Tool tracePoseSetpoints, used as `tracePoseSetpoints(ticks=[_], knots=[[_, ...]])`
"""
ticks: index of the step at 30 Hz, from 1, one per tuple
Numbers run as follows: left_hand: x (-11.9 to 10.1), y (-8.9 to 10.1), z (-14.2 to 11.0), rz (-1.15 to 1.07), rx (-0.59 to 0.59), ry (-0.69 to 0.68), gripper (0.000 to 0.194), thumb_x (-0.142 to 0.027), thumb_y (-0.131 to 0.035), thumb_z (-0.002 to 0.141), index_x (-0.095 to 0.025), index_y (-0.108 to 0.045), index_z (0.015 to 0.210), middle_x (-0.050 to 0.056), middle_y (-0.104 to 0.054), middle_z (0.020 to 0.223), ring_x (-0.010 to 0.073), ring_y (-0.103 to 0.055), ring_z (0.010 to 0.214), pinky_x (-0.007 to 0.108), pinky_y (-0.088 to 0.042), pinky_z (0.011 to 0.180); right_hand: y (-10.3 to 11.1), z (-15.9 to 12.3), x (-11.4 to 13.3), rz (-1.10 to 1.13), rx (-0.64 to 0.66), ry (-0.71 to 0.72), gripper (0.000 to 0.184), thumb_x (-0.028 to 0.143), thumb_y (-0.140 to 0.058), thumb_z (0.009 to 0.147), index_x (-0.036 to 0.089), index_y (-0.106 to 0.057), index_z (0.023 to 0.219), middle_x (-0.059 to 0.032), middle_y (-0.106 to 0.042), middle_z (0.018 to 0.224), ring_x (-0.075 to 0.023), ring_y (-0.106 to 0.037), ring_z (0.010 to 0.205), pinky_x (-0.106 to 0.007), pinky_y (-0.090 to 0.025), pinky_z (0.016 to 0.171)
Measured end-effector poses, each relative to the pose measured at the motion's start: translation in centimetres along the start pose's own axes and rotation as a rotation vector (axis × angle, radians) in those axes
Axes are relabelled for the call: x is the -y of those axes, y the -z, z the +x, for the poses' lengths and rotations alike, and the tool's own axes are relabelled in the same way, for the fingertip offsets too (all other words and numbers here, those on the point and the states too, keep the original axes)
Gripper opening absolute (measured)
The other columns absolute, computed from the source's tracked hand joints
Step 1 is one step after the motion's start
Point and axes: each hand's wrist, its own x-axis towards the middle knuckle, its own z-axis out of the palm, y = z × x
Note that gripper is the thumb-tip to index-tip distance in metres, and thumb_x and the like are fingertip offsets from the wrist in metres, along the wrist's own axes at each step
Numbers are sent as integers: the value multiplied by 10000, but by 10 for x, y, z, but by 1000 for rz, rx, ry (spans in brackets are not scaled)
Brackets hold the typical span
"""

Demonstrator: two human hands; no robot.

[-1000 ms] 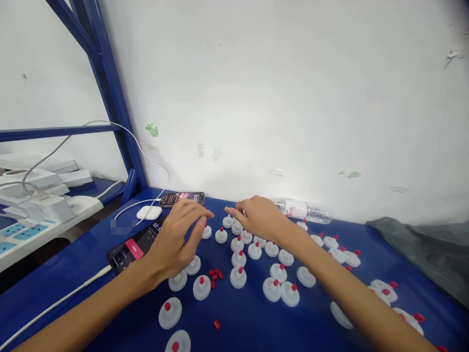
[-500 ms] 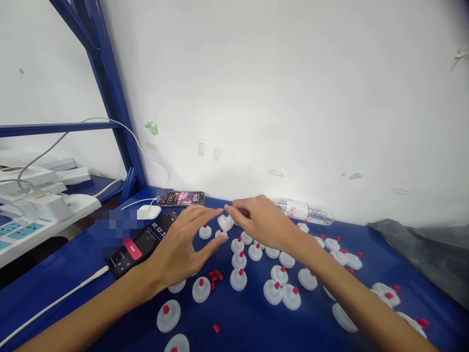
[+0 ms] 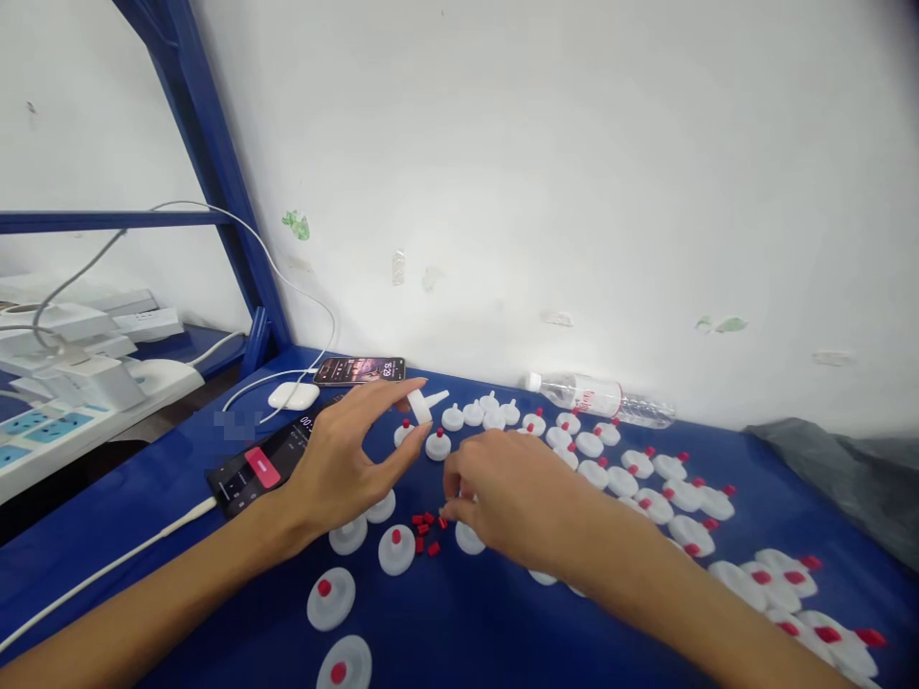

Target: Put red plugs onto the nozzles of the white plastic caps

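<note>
My left hand (image 3: 345, 464) pinches a white nozzle cap (image 3: 420, 407) by its round base between thumb and fingers, its bare spout pointing right. Lower and to the right, my right hand (image 3: 521, 478) has its thumb and forefinger closed at a small red cap (image 3: 442, 522), on the edge of a little heap of red caps (image 3: 420, 544). Behind the hands stand several white nozzle caps without red tips (image 3: 473, 412). Many others around them carry red tips, such as the red-tipped nozzle cap (image 3: 396, 550) nearest the heap. My right hand and forearm hide part of them.
Left on the blue table (image 3: 431, 632) lie a phone with a timer (image 3: 251, 477), a second phone (image 3: 359, 369), a white case (image 3: 293, 395) and cables. A plastic bottle (image 3: 603, 396) lies along the wall. Grey plastic sheeting (image 3: 833, 478) covers the right edge.
My right hand has moved down and toward me, from beside the left hand to the red caps. A bare white nozzle cap now shows clearly in my left fingers. The view has shifted slightly.
</note>
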Motion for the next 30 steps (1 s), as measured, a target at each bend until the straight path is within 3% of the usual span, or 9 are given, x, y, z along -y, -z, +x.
tracePoseSetpoints(ticks=[5, 11, 17, 21, 26, 28, 30], knots=[[-1, -3, -1, 6, 54, -22, 387, -207, -680, 920, -140, -627, 1297, 99, -735, 1131, 212, -680, 1047, 380, -541, 963, -6, -1, 6, -33, 64, 17, 101, 288, -742, 866, 210, -767, 926, -69, -782, 922, -282, -734, 870, -332, -415, 640], [0, -3, -1, 15, 69, -22, 395, -210, -673, 920, -167, -610, 1308, 69, -726, 1092, 204, -672, 1007, 390, -540, 952, -12, 0, 5, 46, 67, 169, 115, 258, -751, 869, 269, -743, 983, 4, -786, 927, -236, -729, 912, -313, -420, 689], [1, -3, -1, 24, 77, -18, 399, -208, -673, 918, -160, -612, 1310, 80, -723, 1123, 214, -670, 1043, 396, -537, 968, -15, 4, 13, -51, 157, 222, 122, 168, -657, 924, 205, -751, 856, -29, -778, 860, -205, -707, 809, -309, -349, 609], [2, -3, -1, 24, 80, -15, 382, -217, -671, 927, -150, -619, 1299, 85, -724, 1121, 215, -671, 1051, 397, -532, 980, -9, 0, 4, -37, 46, 271, 96, 151, -648, 924, 195, -705, 862, -9, -746, 800, -171, -655, 724, -302, -304, 576], [2, -3, -2, 39, 88, 8, 408, -237, -676, 933, -177, -603, 1331, 64, -736, 1100, 197, -680, 984, 378, -543, 936, 11, 3, -24, 201, -83, 71, 126, 208, -638, 958, 261, -714, 1042, 20, -750, 810, -141, -646, 678, -266, -390, 612], [1, -2, -2, 40, 92, 12, 419, -247, -675, 935, -195, -594, 1342, 58, -742, 1126, 196, -689, 987, 373, -544, 935, 17, 7, -33, 317, -201, 18, 205, 266, -621, 976, 276, -707, 1162, 13, -769, 883, -129, -654, 666, -266, -435, 635], [0, -2, -2, 37, 93, 13, 407, -249, -671, 936, -206, -597, 1334, 57, -743, 1166, 202, -696, 1026, 377, -537, 959, 18, 11, -40, 465, -322, -5, 222, 322, -593, 990, 270, -726, 1159, -1, -773, 962, -119, -656, 663, -259, -458, 617]])
